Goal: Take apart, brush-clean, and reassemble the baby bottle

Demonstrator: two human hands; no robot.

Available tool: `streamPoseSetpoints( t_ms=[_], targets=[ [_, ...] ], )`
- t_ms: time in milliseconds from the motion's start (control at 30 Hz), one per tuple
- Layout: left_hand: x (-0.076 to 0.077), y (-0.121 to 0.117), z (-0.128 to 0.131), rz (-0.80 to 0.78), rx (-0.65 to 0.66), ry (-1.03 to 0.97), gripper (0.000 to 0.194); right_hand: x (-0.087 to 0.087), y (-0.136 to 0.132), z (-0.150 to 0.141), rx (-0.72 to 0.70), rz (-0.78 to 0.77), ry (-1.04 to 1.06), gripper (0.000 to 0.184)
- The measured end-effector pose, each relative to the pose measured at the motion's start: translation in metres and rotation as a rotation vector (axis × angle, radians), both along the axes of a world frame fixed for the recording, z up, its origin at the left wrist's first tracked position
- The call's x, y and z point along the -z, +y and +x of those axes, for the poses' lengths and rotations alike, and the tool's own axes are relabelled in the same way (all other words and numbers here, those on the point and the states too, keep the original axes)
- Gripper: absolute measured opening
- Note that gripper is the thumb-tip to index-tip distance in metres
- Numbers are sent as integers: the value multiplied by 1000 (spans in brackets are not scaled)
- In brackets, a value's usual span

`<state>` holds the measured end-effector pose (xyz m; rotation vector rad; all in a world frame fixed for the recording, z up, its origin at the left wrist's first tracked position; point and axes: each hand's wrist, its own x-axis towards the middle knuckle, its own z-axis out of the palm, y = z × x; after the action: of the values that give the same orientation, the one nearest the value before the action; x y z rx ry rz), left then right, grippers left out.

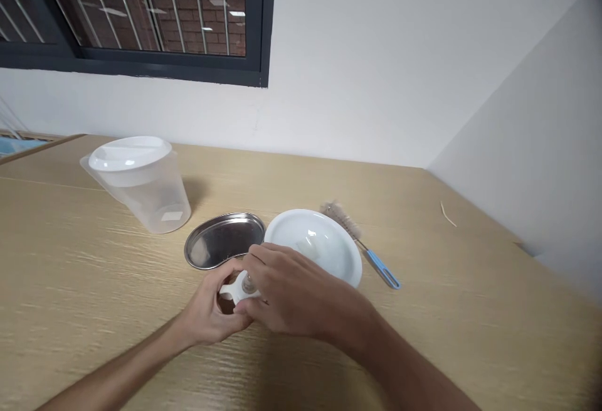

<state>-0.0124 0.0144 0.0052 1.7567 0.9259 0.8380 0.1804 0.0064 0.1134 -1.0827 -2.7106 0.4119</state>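
Observation:
Both hands meet low in the middle of the head view, around what looks like a baby bottle [234,290], with a white handled collar and a clear, rounded tip. My left hand [209,310] curls round its left side, thumb and fingers closed about the looped handle. From the right, my right hand [286,285] grips the same thing, its fingers over the far side and its thumb at the near side. The bottle's lower part is hidden by the hands. Just beyond them lie a shiny metal kidney-shaped tray [226,240] and a white bowl [324,245], partly covered by my right hand.
A clear plastic pitcher [153,201] with a white lid stands at the left back. A bottle brush [379,266] with a blue handle lies right of the bowl. Farther right is a thin pale strip [448,215]. A wall and a barred window [155,9] bound the wooden table.

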Motion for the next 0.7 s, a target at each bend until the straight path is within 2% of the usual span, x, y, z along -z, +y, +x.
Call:
streamPoseSetpoints(
  t_ms=[200, 300, 367, 400, 500, 600, 700],
  targets=[
    [-4, 4, 1, 105, 12, 16, 35, -10, 7, 20, -165, -257, 165, 44],
    [1, 7, 0, 108, -14, -31, 43, -7, 2, 18, -83, -268, 272, 56],
    [4, 8, -1, 87, -10, -51, 49, -1, -3, 9, 54, -163, 273, 66],
    [4, 8, -2, 71, -5, -53, 51, 2, -5, 4, 127, -90, 235, 65],
    [5, 8, -1, 8, -25, -17, 54, 9, -10, -7, 267, 65, 79, 40],
    [8, 7, 1, -18, -56, 6, 50, 7, -13, -5, 174, 30, 62, 18],
    [10, 7, 2, 6, -64, -30, 44, 3, -16, 2, 32, -29, 151, 40]
  ],
)
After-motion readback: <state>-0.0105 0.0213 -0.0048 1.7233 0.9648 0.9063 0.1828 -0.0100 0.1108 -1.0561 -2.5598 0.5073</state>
